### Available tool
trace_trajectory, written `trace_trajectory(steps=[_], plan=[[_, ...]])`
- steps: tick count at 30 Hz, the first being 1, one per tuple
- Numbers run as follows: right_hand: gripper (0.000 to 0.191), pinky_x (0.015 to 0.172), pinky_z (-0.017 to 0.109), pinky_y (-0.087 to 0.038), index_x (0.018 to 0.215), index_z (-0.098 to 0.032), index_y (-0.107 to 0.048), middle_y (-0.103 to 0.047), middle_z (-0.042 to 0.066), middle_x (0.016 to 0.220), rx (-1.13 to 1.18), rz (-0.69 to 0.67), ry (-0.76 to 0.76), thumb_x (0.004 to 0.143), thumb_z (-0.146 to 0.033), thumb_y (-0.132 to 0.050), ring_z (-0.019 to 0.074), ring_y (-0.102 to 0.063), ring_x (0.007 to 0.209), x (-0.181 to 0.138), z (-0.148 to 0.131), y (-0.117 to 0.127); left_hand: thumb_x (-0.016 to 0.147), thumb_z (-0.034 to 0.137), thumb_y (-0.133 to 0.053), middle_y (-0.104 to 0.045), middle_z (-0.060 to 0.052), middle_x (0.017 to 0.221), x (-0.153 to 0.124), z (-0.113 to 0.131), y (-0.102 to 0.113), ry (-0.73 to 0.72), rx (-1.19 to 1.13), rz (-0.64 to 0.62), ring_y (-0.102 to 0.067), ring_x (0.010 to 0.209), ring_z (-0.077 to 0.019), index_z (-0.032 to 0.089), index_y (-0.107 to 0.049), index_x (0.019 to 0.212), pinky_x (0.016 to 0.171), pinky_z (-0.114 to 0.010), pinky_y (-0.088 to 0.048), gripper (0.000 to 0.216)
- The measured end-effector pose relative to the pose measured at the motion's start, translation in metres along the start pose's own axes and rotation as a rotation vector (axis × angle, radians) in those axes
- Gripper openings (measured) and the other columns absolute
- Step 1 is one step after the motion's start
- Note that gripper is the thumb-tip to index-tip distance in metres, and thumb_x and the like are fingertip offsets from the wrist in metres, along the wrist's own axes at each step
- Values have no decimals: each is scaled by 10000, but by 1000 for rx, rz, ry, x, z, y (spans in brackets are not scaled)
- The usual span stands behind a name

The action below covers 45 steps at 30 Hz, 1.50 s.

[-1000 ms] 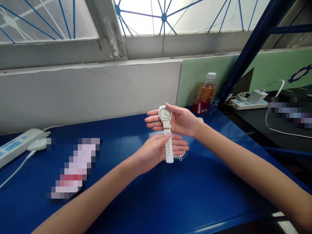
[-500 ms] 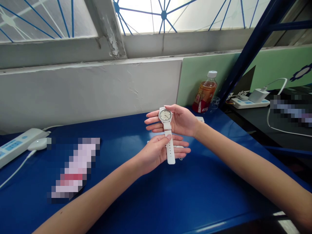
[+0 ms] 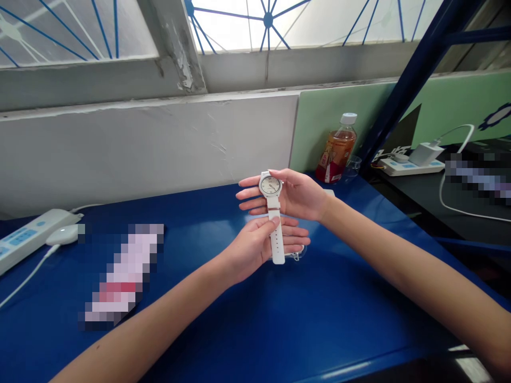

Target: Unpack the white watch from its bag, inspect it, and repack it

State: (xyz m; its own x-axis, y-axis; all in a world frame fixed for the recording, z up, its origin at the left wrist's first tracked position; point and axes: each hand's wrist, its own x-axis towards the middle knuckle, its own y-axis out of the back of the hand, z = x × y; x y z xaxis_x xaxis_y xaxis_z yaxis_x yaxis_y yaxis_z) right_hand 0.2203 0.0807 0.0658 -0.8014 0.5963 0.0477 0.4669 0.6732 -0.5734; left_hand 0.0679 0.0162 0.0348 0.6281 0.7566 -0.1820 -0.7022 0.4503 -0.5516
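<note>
A white wristwatch (image 3: pixel 271 197) with a round pale dial hangs upright above the blue table (image 3: pixel 247 319). My right hand (image 3: pixel 297 196) holds it by the watch head, thumb on top and fingers behind. My left hand (image 3: pixel 255 242) pinches the lower strap (image 3: pixel 277 242) between thumb and fingers, the fingers lying behind the strap. A small clear item lies on the table just under the strap's end, partly hidden by my hands.
A white power strip (image 3: pixel 24 236) with a cable lies at the far left. A blurred oblong object (image 3: pixel 120 274) sits left of centre. A bottle of amber drink (image 3: pixel 339 149) stands at the back right by a green panel. Another power strip with a charger (image 3: pixel 415 159) is on the dark desk.
Both hands and the watch have stayed almost in place, shifting only slightly up in the view. The grip on the watch is unchanged.
</note>
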Motion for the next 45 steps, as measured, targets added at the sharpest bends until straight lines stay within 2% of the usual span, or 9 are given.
trace_trajectory(steps=[9,16,21,25,29,33,36,40,45], plan=[[478,1031,396,-452,1188,-71,-632,-708,156,1202,7,43,-11,958,-317,-293,240,-683,1071,1,-1,1,1035,211,-421,-751,-198,935,-1,0,-5,26,7,116,-747,844,-244,44,-651,1001,842,-379,-566,287],[554,1043,448,-439,1195,-34,-617,-708,187,1186,54,61,1,953,-352,-234,273,-689,1059,0,-1,2,1023,203,-442,-738,-198,957,-5,3,-12,35,-12,176,-745,832,-240,48,-648,974,800,-361,-585,263],[538,938,389,-517,1125,-44,-658,-766,154,937,34,135,-18,1001,-346,-230,236,-728,932,2,1,5,997,236,-517,-716,-111,819,-8,4,-14,3,-40,244,-720,746,-195,90,-648,951,751,-335,-588,202],[486,899,314,-541,1095,-92,-692,-772,108,864,-21,139,3,1019,-427,-347,205,-728,925,3,4,8,917,309,-670,-670,-43,760,-8,3,-13,-45,-10,251,-671,676,-149,118,-656,912,698,-297,-574,192],[386,866,277,-564,936,-140,-726,-774,80,834,-93,267,74,972,-461,-513,177,-735,855,6,9,10,884,304,-713,-666,-44,770,-8,1,-13,-40,-17,154,-672,672,-146,94,-673,939,706,-285,-558,220],[341,822,271,-582,772,-167,-702,-758,60,729,-102,369,136,864,-495,-681,171,-735,787,9,12,7,986,311,-552,-700,-106,849,-9,2,-14,6,-66,-23,-707,707,-191,64,-650,1088,745,-342,-564,284],[366,856,288,-575,710,-170,-683,-748,59,689,-62,403,142,871,-499,-672,170,-735,770,9,9,-3,1032,291,-445,-707,-120,844,-10,3,-12,23,-80,-54,-717,715,-196,50,-648,1092,761,-351,-566,322],[505,914,340,-562,896,-137,-727,-775,111,880,6,287,72,1003,-514,-408,192,-742,860,5,4,-18,1042,309,-429,-720,-114,830,-9,3,-8,-12,-78,-67,-720,719,-192,67,-665,1048,752,-336,-570,338],[239,965,333,-544,1119,-112,-672,-753,118,1088,16,156,107,964,-159,-496,195,-719,1005,3,8,-15,1022,345,-486,-736,-125,857,-8,6,-8,7,-72,-98,-722,732,-194,69,-690,944,766,-334,-569,351]])
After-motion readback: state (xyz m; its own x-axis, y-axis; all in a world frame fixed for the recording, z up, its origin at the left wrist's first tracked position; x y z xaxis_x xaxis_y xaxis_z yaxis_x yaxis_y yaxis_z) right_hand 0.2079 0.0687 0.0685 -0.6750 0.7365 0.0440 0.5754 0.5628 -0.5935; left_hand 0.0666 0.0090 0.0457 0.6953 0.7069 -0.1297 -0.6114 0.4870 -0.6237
